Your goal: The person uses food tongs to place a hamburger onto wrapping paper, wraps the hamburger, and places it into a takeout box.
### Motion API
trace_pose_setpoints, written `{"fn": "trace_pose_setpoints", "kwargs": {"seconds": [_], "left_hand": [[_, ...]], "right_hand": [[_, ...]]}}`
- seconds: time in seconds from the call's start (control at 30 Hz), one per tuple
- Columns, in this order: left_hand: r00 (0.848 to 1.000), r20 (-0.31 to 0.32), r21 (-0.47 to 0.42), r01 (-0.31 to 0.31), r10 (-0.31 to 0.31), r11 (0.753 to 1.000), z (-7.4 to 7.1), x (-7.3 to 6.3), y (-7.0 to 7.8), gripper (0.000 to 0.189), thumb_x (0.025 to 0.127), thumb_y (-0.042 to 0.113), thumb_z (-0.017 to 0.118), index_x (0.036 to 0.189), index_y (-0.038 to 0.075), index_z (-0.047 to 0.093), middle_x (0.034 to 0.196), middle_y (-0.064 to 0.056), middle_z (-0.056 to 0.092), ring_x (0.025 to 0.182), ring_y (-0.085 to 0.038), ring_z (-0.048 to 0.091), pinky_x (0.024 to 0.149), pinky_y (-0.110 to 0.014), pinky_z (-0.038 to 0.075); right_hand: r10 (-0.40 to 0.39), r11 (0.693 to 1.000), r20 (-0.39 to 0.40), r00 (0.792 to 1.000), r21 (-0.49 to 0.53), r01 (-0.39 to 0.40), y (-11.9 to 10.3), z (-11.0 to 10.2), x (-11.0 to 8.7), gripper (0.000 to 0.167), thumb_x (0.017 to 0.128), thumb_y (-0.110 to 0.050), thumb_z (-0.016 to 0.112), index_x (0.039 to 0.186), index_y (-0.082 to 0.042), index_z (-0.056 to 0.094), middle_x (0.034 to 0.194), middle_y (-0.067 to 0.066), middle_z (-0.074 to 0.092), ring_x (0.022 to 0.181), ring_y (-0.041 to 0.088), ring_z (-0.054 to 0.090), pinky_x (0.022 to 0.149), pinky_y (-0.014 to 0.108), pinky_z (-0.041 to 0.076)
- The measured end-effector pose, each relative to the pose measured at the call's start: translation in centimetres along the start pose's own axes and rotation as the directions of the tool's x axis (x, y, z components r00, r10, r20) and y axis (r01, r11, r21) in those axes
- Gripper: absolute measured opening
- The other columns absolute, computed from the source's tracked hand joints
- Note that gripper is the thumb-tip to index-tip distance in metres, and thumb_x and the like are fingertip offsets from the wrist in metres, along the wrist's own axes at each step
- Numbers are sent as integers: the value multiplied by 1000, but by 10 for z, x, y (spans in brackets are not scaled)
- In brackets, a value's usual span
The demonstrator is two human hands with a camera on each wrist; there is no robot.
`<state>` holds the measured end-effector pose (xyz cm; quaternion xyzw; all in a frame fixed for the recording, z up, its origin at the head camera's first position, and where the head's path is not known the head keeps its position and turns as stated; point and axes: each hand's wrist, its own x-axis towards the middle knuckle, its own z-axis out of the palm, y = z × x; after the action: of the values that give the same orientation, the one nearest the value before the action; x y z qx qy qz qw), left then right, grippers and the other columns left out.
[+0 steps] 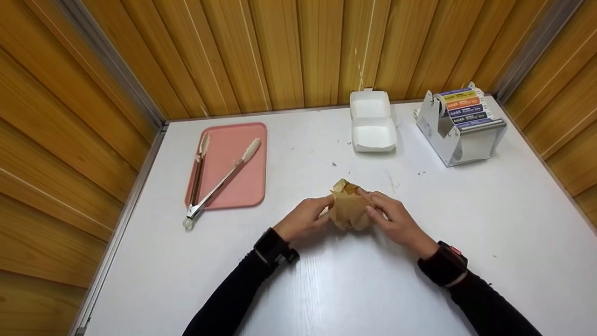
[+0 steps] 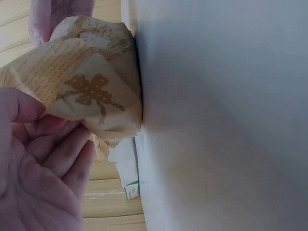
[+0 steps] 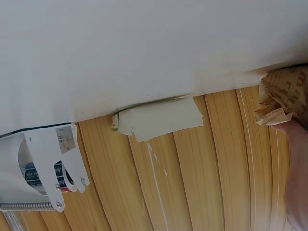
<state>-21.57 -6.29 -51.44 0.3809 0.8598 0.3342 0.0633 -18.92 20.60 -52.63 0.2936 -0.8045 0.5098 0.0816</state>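
A bundle of brown printed wrapping paper [image 1: 350,210] sits on the white table in front of me. Whatever the paper wraps is hidden. At its left side, my left hand [image 1: 305,215] pinches the paper; the left wrist view shows the thumb and index finger on a fold of the printed paper [image 2: 94,91]. My right hand [image 1: 394,217] grips the bundle's right side, thumb on the near face and fingers toward the top. In the right wrist view, crumpled paper [image 3: 286,94] shows at the right edge.
A pink tray [image 1: 233,186] lies at the left with metal tongs [image 1: 221,184] across it, their handle end past the near edge. Toward the back stands a lidded white takeaway box [image 1: 373,133], opened up. Right of it is a dispenser [image 1: 459,126] with colourful label rolls.
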Motion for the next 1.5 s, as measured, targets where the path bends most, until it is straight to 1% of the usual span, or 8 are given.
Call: {"fn": "trace_pose_setpoints", "kwargs": {"seconds": [0.1, 0.23, 0.37, 0.57, 0.7, 1.1, 1.33, 1.5], "left_hand": [[997, 16, 55, -72, 71, 996, 0, -2, 3, 30, 93, 21, 70, 120, 11, 62, 114, -5, 73, 98, -18, 67, 92, -32, 55], [992, -33, 192, -116, 124, 975, 5, 0, 10, 43, 86, 25, 82, 125, 10, 68, 113, -5, 75, 104, -21, 71, 98, -34, 56], [990, -89, 254, -82, 108, 964, 9, 6, 15, 27, 94, 23, 77, 119, 12, 75, 99, -4, 79, 92, -21, 72, 93, -35, 56], [984, -175, 147, -1, 27, 989, 15, 14, 16, 23, 106, 21, 59, 93, 9, 72, 78, -4, 72, 75, -17, 65, 77, -32, 52], [972, -235, 71, 20, -3, 997, 20, 20, 17, 25, 105, 17, 58, 83, 6, 61, 72, -6, 64, 68, -13, 50, 67, -28, 43], [946, -323, -3, 17, -17, 1000, 31, 24, 24, 14, 103, 10, 61, 102, 5, 48, 86, -7, 65, 71, -14, 54, 67, -23, 47], [956, -293, 16, -12, 16, 1000, 30, 24, 20, 24, 99, -5, 56, 119, 7, 63, 92, -6, 61, 80, -13, 55, 74, -19, 51], [963, -264, -5, 61, -60, 998, 29, 23, 23, 33, 105, 4, 54, 131, 19, 67, 97, -3, 62, 84, -12, 56, 78, -20, 52]], "right_hand": [[70, 996, 11, 997, 47, -71, -1, -3, 2, 15, 98, 7, 59, 94, -5, 67, 136, 19, 67, 122, 12, 64, 84, 12, 50], [100, 992, 52, 994, 74, -103, -2, -6, 3, 13, 95, 6, 62, 91, -6, 64, 138, 18, 66, 127, 23, 64, 92, 14, 51], [93, 992, 60, 994, 74, -97, -3, -8, 3, 10, 96, -2, 70, 104, -6, 73, 133, 15, 69, 128, 28, 63, 101, 16, 49], [158, 980, -14, 987, 123, -155, -6, -14, 3, 14, 99, 0, 65, 109, -1, 74, 105, 9, 69, 88, 7, 61, 71, 16, 50], [259, 951, -26, 966, 184, -250, -8, -18, 6, 7, 97, 6, 62, 95, 5, 69, 110, 15, 64, 94, 6, 62, 76, 18, 55], [379, 924, -29, 925, 69, -377, -6, -23, 10, 12, 94, 6, 63, 85, 3, 55, 125, 20, 68, 113, 20, 61, 90, 16, 50], [361, 933, -21, 932, 5, -361, -7, -21, 12, 22, 98, -16, 72, 114, -1, 73, 113, 11, 64, 92, 8, 57, 73, 19, 52], [368, 930, -55, 928, 31, -367, -6, -20, 12, 11, 99, -8, 68, 104, 1, 71, 107, 11, 65, 83, 7, 52, 69, 20, 45]]}}
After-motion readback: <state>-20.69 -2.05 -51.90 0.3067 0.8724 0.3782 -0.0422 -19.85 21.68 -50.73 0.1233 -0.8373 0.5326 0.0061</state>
